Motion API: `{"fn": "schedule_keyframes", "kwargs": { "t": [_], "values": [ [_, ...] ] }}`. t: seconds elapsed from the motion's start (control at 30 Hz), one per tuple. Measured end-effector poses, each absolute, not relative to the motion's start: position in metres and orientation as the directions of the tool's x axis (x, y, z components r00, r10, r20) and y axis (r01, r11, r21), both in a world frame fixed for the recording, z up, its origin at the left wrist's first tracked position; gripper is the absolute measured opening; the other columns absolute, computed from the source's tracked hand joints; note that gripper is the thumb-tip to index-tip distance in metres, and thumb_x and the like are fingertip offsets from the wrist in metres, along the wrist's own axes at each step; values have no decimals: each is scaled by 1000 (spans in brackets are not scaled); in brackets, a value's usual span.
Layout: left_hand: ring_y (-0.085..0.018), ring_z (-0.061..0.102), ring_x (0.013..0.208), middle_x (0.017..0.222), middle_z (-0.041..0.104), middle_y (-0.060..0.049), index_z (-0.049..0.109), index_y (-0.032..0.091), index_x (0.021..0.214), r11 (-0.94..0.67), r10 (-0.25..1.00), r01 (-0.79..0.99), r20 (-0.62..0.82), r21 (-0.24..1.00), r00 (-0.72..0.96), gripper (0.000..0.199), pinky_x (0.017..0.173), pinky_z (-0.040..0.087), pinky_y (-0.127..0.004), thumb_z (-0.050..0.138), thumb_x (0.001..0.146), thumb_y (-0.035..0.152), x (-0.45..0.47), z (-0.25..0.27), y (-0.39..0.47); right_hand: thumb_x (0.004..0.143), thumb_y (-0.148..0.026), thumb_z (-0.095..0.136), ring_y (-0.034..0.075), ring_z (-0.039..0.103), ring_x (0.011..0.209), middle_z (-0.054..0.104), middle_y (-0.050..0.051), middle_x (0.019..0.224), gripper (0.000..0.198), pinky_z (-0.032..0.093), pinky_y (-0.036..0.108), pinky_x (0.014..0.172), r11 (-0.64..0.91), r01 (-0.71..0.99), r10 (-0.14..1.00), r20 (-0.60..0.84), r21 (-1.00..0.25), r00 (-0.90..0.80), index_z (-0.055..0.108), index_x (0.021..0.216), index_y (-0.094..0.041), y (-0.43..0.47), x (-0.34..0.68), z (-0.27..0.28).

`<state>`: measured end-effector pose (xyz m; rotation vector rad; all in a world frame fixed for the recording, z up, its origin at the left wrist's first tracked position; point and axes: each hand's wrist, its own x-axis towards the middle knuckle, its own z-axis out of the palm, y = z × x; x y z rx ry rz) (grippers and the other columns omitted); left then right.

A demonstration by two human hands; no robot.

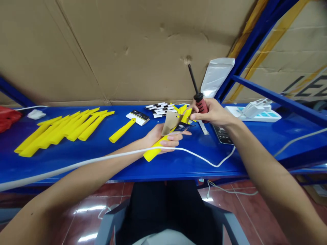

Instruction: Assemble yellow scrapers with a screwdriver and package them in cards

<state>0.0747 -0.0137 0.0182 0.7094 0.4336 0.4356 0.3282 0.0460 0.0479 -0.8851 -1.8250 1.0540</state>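
Observation:
My left hand point(166, 139) is wrapped round a yellow handle point(153, 153) whose far end meets a folded card point(169, 123), plain brown on one side. In my right hand point(213, 112) is a screwdriver point(201, 103) with a red and black grip, its dark shaft pointing up and away. The thumb and fingertips of that hand also touch a yellow piece point(187, 116) at the card. What joins the handle and card is partly hidden by my fingers. Just left of my hands lies another yellow handle point(122, 131) with a black-and-white card point(138, 117) on its head.
Several yellow handles point(58, 132) lie in a row on the blue shelf point(122, 163). Behind my hands are black-and-white packets point(160, 108). A phone point(222, 134), a power strip point(265, 116) and a white pouch point(217, 76) are at the right. A white cable point(102, 157) crosses in front.

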Motion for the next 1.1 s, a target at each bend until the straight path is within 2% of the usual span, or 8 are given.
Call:
{"fn": "schedule_keyframes", "kwargs": {
  "t": [0.07, 0.2, 0.43, 0.53, 0.63, 0.8, 0.97, 1.1],
  "values": [
    [-9, 17, 38, 61, 39, 5, 74, 6, 126, 667, 511, -222, -220, 711, 831, 52, 32, 23, -25, 50, 107, 48, 75, 15, -14, 52, -50, 111, 15, 62, 66, 66, -4, 70, 62, 52, 30, 62, 416, 174, 845, 309, -893, -437, 58, 71, -23, 41, 326, 43],
    [-8, 18, 37, 59, 42, 4, 77, 7, 115, 632, 520, -203, -215, 747, 827, 57, 32, 24, -25, 48, 106, 56, 77, 11, -13, 57, -55, 108, 17, 66, 73, 73, 0, 80, 63, 59, 36, 73, 459, 158, 841, 370, -874, -395, 55, 73, -25, 34, 325, 40],
    [-10, 33, 38, 65, 54, 0, 75, 16, 116, 575, 575, -191, -228, 795, 786, 41, 35, 27, -22, 54, 102, 49, 81, 18, -15, 53, -52, 110, 17, 70, 78, 76, 2, 85, 64, 63, 35, 76, 469, 93, 869, 439, -878, -230, 56, 74, -25, 36, 334, 41],
    [-11, 40, 39, 68, 61, -4, 74, 16, 108, 519, 643, -231, -198, 823, 740, 36, 34, 30, -24, 51, 101, 43, 82, 15, -13, 55, -51, 110, 18, 72, 79, 77, 3, 86, 64, 64, 35, 78, 459, 79, 880, 441, -885, -176, 57, 75, -24, 39, 339, 40],
    [-15, 52, 42, 74, 69, -6, 73, 15, 115, 457, 671, -230, -163, 859, 724, 37, 36, 37, -26, 50, 100, 40, 84, 13, -12, 56, -51, 110, 20, 74, 82, 77, 2, 86, 64, 65, 37, 79, 448, 71, 888, 436, -891, -145, 56, 77, -24, 41, 342, 40],
    [-18, 70, 61, 91, 78, -10, 72, 13, 111, 277, 752, -228, -63, 934, 656, 30, 46, 52, -26, 75, 96, 39, 89, 12, -14, 61, -46, 109, 20, 73, 82, 74, 3, 84, 63, 64, 37, 78, 425, 80, 903, 415, -902, -113, 53, 79, -24, 43, 340, 39],
    [-9, 58, 51, 72, 68, -5, 70, 15, 85, 139, 817, -107, -53, 984, 574, 44, 44, 44, -21, 78, 99, 56, 95, 10, -19, 61, -45, 109, 19, 70, 77, 70, 1, 81, 60, 62, 37, 74, 426, 91, 902, 413, -900, -128, 56, 80, -24, 43, 337, 38],
    [-8, 52, 45, 73, 65, 1, 71, 20, 107, 50, 867, -173, 44, 984, 496, 41, 39, 39, -20, 86, 92, 56, 96, 9, -22, 62, -46, 108, 17, 68, 75, 72, 1, 82, 60, 62, 35, 73, 464, 67, 883, 456, -883, -107, 55, 78, -24, 41, 341, 42]
  ]
}}
